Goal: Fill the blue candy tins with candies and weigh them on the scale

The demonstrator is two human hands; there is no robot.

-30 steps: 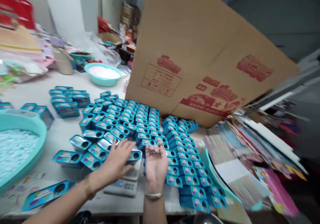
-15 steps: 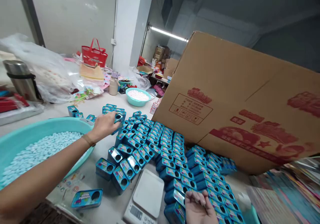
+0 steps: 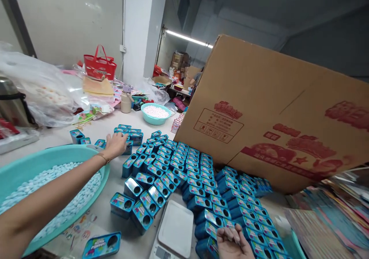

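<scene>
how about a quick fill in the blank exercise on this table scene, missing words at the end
1. The large basin on the left is partly filled with small pale ____ pieces.
2. The hand at a blue tin beyond that basin is the person's ____ hand.
3. The scale beside the other hand is ____ in colour.
4. The large box with red print is made of ____.

Missing words, in order: blue, left, white, cardboard.
</scene>
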